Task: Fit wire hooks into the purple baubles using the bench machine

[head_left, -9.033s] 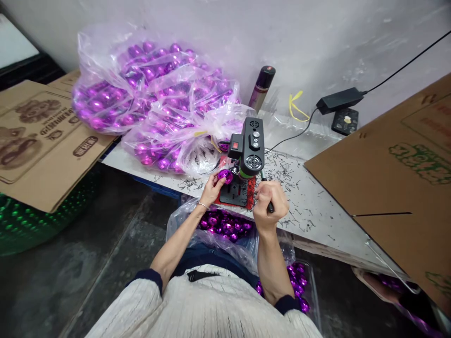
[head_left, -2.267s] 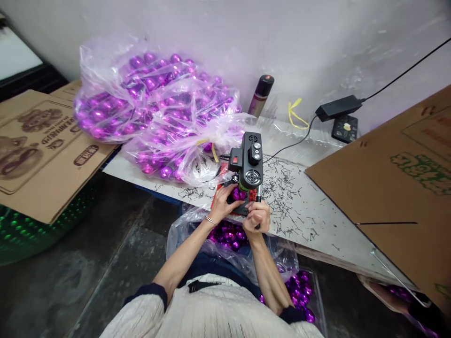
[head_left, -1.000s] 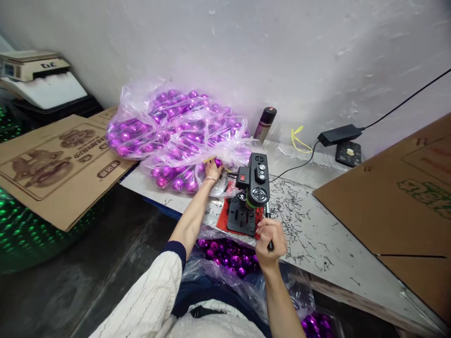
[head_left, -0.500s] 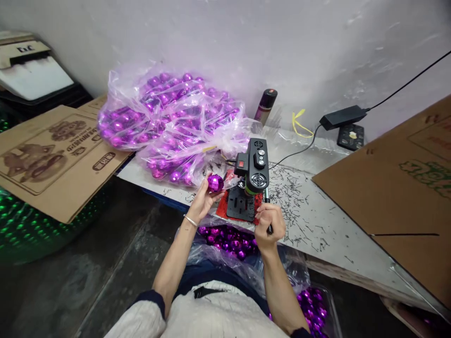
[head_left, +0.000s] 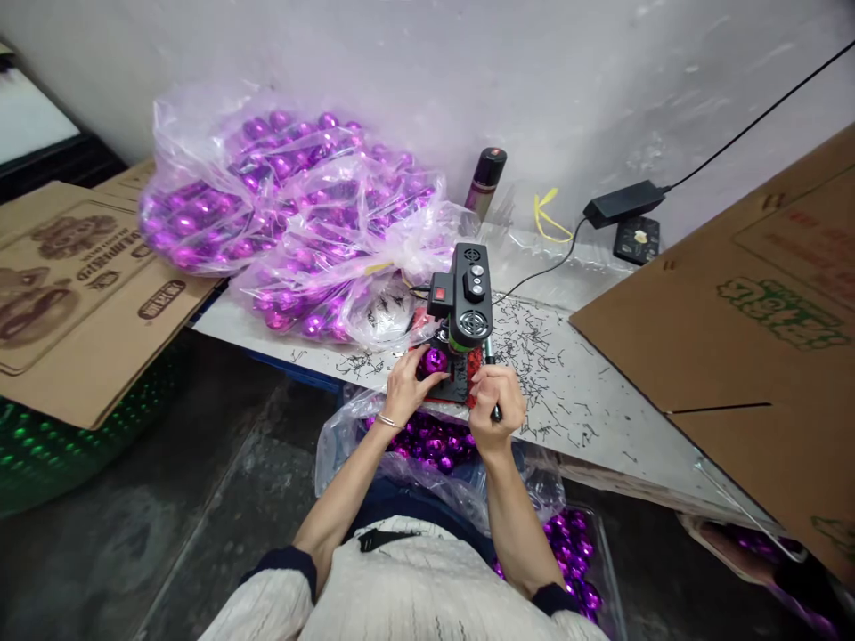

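A shiny purple bauble sits between the thumb and fingers of my left hand, just left of the head of a small black bench drill press. Beneath it lies the machine's black base plate, resting on a red mat. My right hand is wrapped round the machine's lever on its right side. The drill bit itself is hidden under the machine's head.
Clear bags of purple baubles lie at the left of the table. Dark shavings cover its surface. A spray can and a power adapter stand behind. A cardboard box is at right; an open bag of baubles hangs below.
My left hand has moved right, carrying the bauble from beside the machine to over its base plate. My right hand stays on the lever. The view has shifted slightly.
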A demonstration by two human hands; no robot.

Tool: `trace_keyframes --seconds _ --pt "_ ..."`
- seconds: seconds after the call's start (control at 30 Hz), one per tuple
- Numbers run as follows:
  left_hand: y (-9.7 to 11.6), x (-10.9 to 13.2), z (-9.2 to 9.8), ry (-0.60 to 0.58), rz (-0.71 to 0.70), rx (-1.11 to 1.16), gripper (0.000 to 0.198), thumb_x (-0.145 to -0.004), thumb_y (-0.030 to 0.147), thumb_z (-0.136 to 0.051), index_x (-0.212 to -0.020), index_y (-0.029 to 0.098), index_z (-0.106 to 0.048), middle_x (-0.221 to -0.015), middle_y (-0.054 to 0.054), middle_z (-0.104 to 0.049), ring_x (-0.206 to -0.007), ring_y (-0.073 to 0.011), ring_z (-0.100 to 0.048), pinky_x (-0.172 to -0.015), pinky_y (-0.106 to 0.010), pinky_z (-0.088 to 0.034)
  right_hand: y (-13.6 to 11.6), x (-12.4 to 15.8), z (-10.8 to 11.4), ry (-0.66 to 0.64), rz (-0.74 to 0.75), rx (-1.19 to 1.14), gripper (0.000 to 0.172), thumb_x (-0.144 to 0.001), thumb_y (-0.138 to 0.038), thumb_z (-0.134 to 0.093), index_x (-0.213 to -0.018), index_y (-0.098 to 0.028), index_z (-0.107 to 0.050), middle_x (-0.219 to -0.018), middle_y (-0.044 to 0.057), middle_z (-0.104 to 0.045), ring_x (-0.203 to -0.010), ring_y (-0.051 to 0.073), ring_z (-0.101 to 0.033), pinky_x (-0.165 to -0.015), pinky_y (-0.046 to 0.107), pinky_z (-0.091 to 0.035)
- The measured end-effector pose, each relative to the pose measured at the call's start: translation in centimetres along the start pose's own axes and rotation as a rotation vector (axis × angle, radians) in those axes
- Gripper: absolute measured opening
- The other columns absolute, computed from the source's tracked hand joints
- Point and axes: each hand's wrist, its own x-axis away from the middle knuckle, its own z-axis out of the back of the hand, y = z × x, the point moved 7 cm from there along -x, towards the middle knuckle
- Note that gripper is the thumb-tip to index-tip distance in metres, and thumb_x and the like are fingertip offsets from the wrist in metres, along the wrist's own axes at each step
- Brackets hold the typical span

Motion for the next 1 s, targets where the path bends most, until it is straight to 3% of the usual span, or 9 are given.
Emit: trace_keyframes --seconds 0.17,0.53,0.77,1.0 --pt "0.9 -0.7 -1.1 -0.04 -0.166 -0.138 0.056 -0.082 0.038 -0.08 -0.129 0.017 -0.058 -0.123 -0.014 -0.069 -0.115 -0.0297 -0.066 -0.1 -0.046 -0.053 0.0 0.1 0.0 -0.007 -0.005 -0.001 0.024 -0.095 -0.01 -0.045 -0.075 -0.023 -0.051 -0.071 0.0 -0.058 -0.067 0.013 -0.058 -0.061 0.028 -0.045" --pt "0.3 -1.8 -2.7 -0.215 -0.19 -0.132 0.061 -0.076 0.037 -0.085 -0.13 0.021 -0.061 -0.125 -0.012 -0.066 -0.119 -0.0316 -0.061 -0.104 -0.049 -0.05 -0.1 -0.1 0.0 -0.006 -0.008 -0.026 0.025 -0.094 -0.009 -0.046 -0.074 -0.023 -0.052 -0.069 -0.001 -0.058 -0.066 0.013 -0.058 -0.061 0.028 -0.047" --pt "-1.7 -0.6 -3.0 -0.092 -0.143 -0.001 0.065 -0.079 0.043 -0.082 -0.135 0.02 -0.058 -0.128 -0.013 -0.069 -0.122 -0.0297 -0.064 -0.108 -0.048 -0.048 -0.2 -0.2 0.2 -0.02 -0.003 -0.015 0.025 -0.095 -0.01 -0.044 -0.074 -0.022 -0.051 -0.07 0.0 -0.058 -0.066 0.013 -0.058 -0.06 0.027 -0.046" --pt "-1.8 -0.6 -3.2 -0.113 -0.153 -0.019 0.066 -0.078 0.041 -0.083 -0.137 0.022 -0.059 -0.132 -0.013 -0.069 -0.127 -0.0308 -0.063 -0.111 -0.05 -0.047 0.8 1.3 0.0 0.008 -0.035 -0.035 0.024 -0.096 -0.015 -0.045 -0.074 -0.022 -0.054 -0.072 0.0 -0.06 -0.067 0.014 -0.06 -0.061 0.029 -0.047"
